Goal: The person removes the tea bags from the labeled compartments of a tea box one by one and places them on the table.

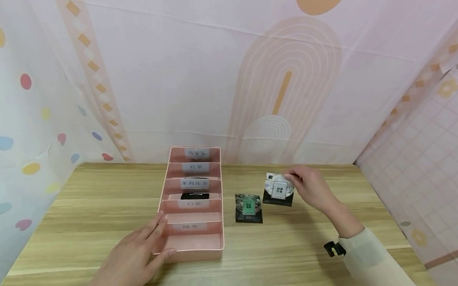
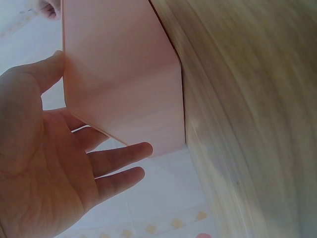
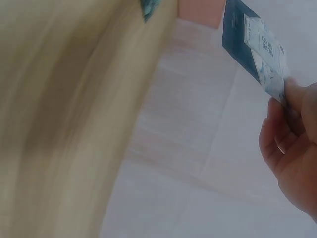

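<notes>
the white packet [image 1: 277, 189] was in the right hand [image 1: 314, 189], held by one corner over the table [image 1: 268, 263], to the right of the pink box [image 1: 192, 256] and just beside the green packet [image 1: 248, 208], which lay flat. that grip was closed in a pinch of thumb and fingers; the left hand [image 1: 133, 256] had its fingers loosely spread about the box's near left corner, touching it. holding so little of the packet seemed the main risk: it could have twisted or slipped if the pinch loosened, and its free end could have snagged on a divider [image 1: 214, 228] if lowered askew over the box. a knock might also have slid the box, since the left hand's touch looked light. the packet's black end [image 1: 276, 201] pointed toward the person and its pale end away, tilted slightly. its long axis (the outline was nearly square) was hard to tell, though the label's [image 1: 280, 189] longer side ran roughly far to near.
</notes>
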### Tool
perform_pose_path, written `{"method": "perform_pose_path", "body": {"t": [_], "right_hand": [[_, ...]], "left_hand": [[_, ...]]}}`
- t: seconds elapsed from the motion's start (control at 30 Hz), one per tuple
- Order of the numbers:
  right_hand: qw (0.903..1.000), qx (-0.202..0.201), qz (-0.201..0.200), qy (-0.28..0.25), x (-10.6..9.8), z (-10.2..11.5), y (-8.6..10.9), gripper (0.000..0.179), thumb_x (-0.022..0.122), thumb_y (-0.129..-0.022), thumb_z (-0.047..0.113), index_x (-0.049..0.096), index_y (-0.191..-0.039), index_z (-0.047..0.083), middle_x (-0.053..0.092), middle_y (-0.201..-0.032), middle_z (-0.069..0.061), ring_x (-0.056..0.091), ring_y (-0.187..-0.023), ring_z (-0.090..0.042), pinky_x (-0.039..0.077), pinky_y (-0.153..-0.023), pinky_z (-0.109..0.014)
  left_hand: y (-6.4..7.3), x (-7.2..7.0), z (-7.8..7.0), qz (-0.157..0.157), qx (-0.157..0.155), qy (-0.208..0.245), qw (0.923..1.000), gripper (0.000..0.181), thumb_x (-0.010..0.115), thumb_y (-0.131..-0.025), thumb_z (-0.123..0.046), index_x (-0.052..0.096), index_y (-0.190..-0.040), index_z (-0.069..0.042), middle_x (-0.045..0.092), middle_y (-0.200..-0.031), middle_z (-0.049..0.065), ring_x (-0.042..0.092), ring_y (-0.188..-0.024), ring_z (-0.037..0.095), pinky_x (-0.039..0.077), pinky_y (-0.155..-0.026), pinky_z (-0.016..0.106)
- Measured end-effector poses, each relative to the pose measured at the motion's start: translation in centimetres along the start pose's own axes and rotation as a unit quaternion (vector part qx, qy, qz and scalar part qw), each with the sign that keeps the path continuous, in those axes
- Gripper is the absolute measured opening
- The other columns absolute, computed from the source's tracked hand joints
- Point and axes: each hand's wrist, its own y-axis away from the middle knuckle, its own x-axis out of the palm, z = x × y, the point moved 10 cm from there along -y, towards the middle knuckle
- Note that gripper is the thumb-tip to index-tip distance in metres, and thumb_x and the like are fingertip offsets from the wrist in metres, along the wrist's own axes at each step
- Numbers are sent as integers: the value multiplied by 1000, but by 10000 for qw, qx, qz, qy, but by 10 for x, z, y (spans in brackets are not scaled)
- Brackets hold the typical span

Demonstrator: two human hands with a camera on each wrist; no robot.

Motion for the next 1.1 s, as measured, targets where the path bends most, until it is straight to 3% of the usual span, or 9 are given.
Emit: {"method": "perform_pose_path", "body": {"t": [0.2,0.77,1.1], "right_hand": [[9994,256,197,-106,9,-20,9,11,69,-99,1,69,-88,5,56,-72,4,47,-64,-7,44,-59,-29],[9906,943,824,-543,40,-60,20,10,68,-100,2,73,-92,4,62,-77,2,49,-67,-10,44,-61,-26],[9853,1009,1207,-669,58,-73,21,10,66,-102,3,73,-94,2,66,-84,-1,51,-72,-13,45,-63,-27]], "left_hand": [[1,0,1,4,-6,16,10000,75,69,-100,-49,52,-152,1,47,-160,18,59,-132,38,51,-105,58],[1,-1,0,-39,26,19,10000,74,71,-99,-46,52,-152,2,46,-160,18,60,-132,37,51,-104,58],[0,0,0,-18,50,44,10000,75,72,-98,-44,50,-153,3,45,-160,19,59,-133,39,50,-105,58]]}}
